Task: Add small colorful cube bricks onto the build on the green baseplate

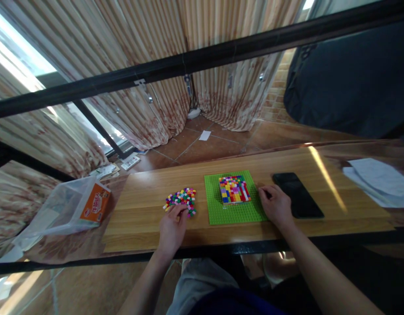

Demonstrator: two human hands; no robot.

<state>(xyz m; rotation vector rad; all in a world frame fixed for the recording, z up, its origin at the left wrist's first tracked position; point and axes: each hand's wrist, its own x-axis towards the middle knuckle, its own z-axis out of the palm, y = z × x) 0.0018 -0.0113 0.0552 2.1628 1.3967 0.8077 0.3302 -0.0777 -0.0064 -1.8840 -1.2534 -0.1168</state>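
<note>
A loose pile of small coloured toy bricks (185, 195) lies on the left half of the wooden board. My left hand (173, 225) is at the pile's near edge, thumb and fingers drawn together among the bricks; what they pinch is too small to make out. To the right is a green studded baseplate (218, 214). On it stands a squarish block of many-coloured bricks (233, 190), packed close together. My right hand (276, 205) rests at the baseplate's right edge, fingers curled closed, a little apart from the block. Whatever is inside those fingers is hidden.
A black phone (298, 194) lies just right of my right hand. White papers (382, 179) are at the far right. A clear plastic bin (64, 210) with an orange label stands left of the wooden board (139, 232). A black metal rail (202, 61) crosses beyond the table.
</note>
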